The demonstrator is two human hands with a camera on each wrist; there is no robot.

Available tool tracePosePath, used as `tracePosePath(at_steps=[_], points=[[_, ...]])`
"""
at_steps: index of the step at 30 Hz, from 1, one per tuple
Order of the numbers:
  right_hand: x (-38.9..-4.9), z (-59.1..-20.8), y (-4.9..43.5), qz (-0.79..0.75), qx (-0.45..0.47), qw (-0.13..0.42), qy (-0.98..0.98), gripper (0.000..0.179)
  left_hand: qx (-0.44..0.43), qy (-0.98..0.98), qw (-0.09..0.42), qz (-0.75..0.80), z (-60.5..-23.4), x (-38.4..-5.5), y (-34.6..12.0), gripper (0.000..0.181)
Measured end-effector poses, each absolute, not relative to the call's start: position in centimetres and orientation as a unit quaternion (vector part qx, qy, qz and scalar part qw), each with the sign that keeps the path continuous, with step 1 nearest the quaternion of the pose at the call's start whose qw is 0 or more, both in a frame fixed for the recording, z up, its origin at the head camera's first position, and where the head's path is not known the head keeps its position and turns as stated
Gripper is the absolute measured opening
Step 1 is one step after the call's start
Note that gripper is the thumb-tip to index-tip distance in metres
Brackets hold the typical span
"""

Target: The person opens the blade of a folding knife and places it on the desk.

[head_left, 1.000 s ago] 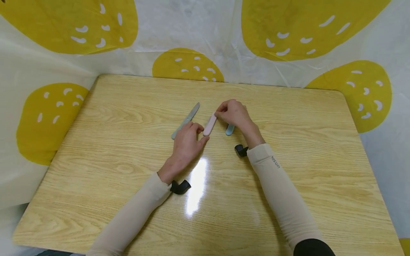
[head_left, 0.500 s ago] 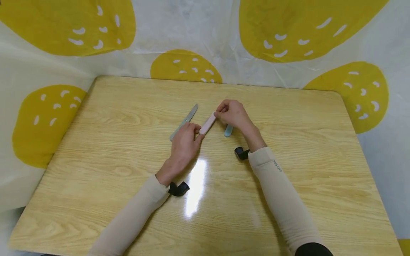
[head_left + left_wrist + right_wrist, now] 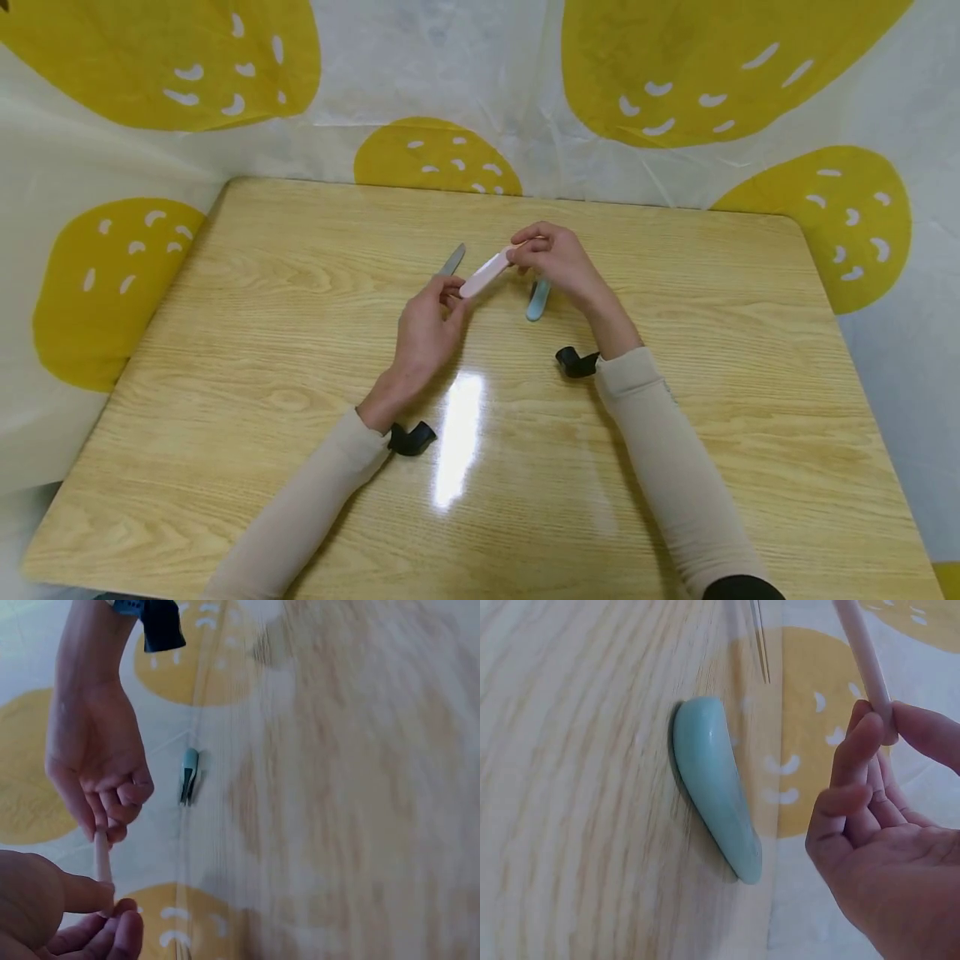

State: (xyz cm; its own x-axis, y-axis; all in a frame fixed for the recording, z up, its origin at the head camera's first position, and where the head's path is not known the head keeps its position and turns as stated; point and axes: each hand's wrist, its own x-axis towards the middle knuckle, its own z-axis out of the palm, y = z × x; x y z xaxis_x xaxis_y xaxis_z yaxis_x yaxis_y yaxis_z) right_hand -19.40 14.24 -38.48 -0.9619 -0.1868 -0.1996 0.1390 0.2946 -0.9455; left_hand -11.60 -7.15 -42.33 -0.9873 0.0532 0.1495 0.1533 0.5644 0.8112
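A slim pink folding knife point(image 3: 486, 275), with no blade showing, is held above the table between both hands. My left hand point(image 3: 426, 333) pinches its near end between thumb and fingers. At the far end, the right hand point(image 3: 561, 260) pinches it between thumb and index finger, also plain in the right wrist view, where the pink knife point(image 3: 866, 664) tilts. A light blue-green folding knife point(image 3: 712, 784) lies on the table below the right hand. Beyond the left hand shows the grey blade of an unfolded knife point(image 3: 453, 260); the hand hides its handle.
The wood-grain table point(image 3: 300, 292) reaches back to a white sheet point(image 3: 450, 75) with yellow printed shapes. Black wrist mounts point(image 3: 412, 438) stick out from both cuffs. A bright light reflection lies on the tabletop near the left wrist.
The left hand has closed its thumb and fingers on the pink knife's near end. Both hands have raised the knife off the table and turned it flatter.
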Motion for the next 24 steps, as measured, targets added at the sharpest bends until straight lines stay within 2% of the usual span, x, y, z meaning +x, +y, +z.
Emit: tracePosePath(at_steps=[5,13,24], points=[[-19.3,-38.6,14.8,-0.6,-0.033,0.155,0.784,0.033,-0.056,-0.851,0.064,-0.518,-42.3,-11.9,-7.5,0.029],[-18.9,-38.6,15.3,-0.588,-0.065,0.197,0.782,0.042,-0.029,-0.806,0.038,-0.59,-42.0,-12.0,-7.8,0.03],[-17.8,-38.7,15.2,-0.589,-0.072,0.211,0.777,0.04,-0.01,-0.786,0.017,-0.617,-41.8,-12.1,-7.9,0.032]])
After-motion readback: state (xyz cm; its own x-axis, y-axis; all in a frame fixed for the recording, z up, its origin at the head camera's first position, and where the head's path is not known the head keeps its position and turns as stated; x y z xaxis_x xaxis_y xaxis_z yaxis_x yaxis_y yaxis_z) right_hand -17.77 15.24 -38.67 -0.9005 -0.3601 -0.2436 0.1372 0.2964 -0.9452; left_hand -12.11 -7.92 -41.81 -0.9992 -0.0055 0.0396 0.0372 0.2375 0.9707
